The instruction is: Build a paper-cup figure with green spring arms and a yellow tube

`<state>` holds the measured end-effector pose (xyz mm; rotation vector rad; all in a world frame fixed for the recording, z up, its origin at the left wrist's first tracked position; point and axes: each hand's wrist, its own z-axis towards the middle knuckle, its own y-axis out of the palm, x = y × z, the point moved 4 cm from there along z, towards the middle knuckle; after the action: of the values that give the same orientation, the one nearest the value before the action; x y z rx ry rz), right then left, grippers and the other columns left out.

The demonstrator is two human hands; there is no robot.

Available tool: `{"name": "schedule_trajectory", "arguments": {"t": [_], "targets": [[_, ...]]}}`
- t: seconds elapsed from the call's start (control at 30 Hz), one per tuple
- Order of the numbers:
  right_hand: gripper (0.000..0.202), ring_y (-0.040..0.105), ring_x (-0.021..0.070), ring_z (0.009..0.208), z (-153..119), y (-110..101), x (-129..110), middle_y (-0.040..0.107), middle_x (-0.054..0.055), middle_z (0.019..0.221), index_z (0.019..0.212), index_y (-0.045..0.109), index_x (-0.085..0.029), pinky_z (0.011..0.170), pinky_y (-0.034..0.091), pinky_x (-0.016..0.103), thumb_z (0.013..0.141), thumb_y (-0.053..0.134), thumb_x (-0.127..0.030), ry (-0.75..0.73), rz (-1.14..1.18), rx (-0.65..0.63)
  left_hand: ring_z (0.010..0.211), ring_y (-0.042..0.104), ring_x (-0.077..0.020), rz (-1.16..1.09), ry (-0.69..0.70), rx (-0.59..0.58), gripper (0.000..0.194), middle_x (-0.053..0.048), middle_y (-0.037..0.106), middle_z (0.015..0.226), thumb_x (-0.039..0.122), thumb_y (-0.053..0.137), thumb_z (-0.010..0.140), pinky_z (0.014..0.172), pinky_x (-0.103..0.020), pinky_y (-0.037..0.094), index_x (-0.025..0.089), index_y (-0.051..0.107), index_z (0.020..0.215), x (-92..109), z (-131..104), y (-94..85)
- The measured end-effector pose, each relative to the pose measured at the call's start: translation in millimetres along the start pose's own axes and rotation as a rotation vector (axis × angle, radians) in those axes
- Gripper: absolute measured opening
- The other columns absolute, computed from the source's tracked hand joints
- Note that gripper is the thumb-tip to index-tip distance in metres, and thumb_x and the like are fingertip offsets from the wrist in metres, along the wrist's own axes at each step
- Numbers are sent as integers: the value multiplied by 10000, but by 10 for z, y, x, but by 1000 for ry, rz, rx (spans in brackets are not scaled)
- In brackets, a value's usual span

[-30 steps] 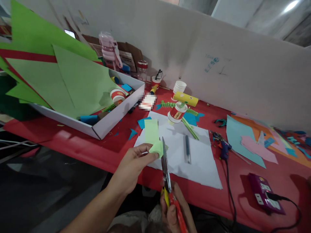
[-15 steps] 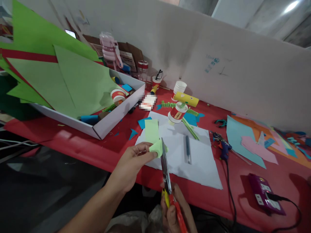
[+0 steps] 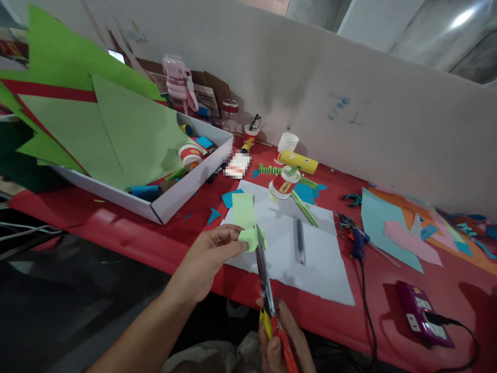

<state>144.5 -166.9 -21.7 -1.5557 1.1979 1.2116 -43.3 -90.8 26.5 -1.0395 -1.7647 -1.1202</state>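
My left hand (image 3: 207,261) pinches a small piece of light green paper (image 3: 247,239) between thumb and fingers. Wrapped around red and yellow handles, my right hand (image 3: 285,336) grips a pair of scissors (image 3: 264,274), blades pointing away from me. The blades look nearly closed and cross the right part of the green piece. Behind it, a light green paper rectangle (image 3: 243,208) lies partly over a white sheet (image 3: 322,274). On that sheet rest a grey-blue pen-like tool (image 3: 300,241) and a red-and-white paper cup (image 3: 284,182).
A white box (image 3: 194,178) with large green sheets stands left. A yellow tube (image 3: 298,161) and stacked cups (image 3: 288,142) sit behind. To the right lie a glue gun (image 3: 357,242), a purple power strip (image 3: 423,313) with a cord, and coloured paper (image 3: 388,217). A wall closes the back.
The scissor blades have closed further and their tips have shifted slightly left across the green piece. The piece has turned a little in my left hand. The camera view has shifted slightly.
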Motion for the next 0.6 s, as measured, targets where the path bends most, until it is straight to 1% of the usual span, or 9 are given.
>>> {"name": "schedule_trajectory", "arguments": {"t": [0.1, 0.17, 0.23, 0.33, 0.4, 0.5, 0.6], "targets": [[701, 467, 100, 485, 4, 7, -18, 551, -5, 629, 1120, 668, -180, 482, 442, 209, 755, 571, -770, -46, -39, 25, 871, 535, -198, -1, 10, 9, 231, -41, 599, 884, 313, 817, 536, 763, -260, 410, 175, 633, 510, 28, 19, -27], [717, 447, 103, 476, 9, 20, -40, 530, -7, 617, 1117, 669, -185, 460, 425, 213, 751, 550, -790, -56, -57, 14, 916, 544, -218, 7, 20, 11, 214, -54, 610, 897, 319, 815, 539, 781, -267, 417, 180, 653, 523, 42, 35, -50], [727, 444, 111, 467, 14, 31, -66, 522, -7, 597, 1095, 680, -191, 439, 412, 217, 731, 553, -807, -61, -73, 1, 914, 554, -220, 17, 25, -4, 196, -57, 622, 907, 320, 813, 545, 787, -271, 423, 185, 671, 542, 53, 52, -70], [733, 456, 122, 446, 17, 29, -86, 546, 2, 572, 1071, 692, -202, 426, 416, 225, 715, 546, -826, -60, -95, 16, 895, 564, -222, 32, 38, -31, 182, -53, 640, 887, 318, 811, 559, 800, -284, 423, 193, 679, 556, 71, 78, -98], [721, 472, 132, 432, 17, 28, -80, 547, 2, 536, 1068, 697, -215, 424, 419, 229, 719, 541, -826, -59, -114, 16, 943, 564, -240, 35, 52, -33, 174, -58, 658, 878, 320, 809, 573, 829, -292, 418, 200, 685, 563, 77, 92, -119], [710, 501, 147, 430, 18, 37, -57, 557, 3, 510, 1074, 703, -235, 430, 430, 233, 718, 540, -827, -54, -130, -3, 1006, 563, -252, 10, 57, -1, 169, -60, 685, 915, 321, 810, 593, 859, -295, 410, 202, 690, 579, 56, 98, -138], [701, 533, 161, 449, 23, 42, -40, 585, 9, 522, 1066, 710, -245, 450, 460, 240, 706, 557, -826, -40, -144, 11, 993, 582, -239, -24, 71, 54, 178, -49, 687, 925, 342, 804, 626, 856, -288, 412, 195, 704, 607, 14, 70, -113]]}}
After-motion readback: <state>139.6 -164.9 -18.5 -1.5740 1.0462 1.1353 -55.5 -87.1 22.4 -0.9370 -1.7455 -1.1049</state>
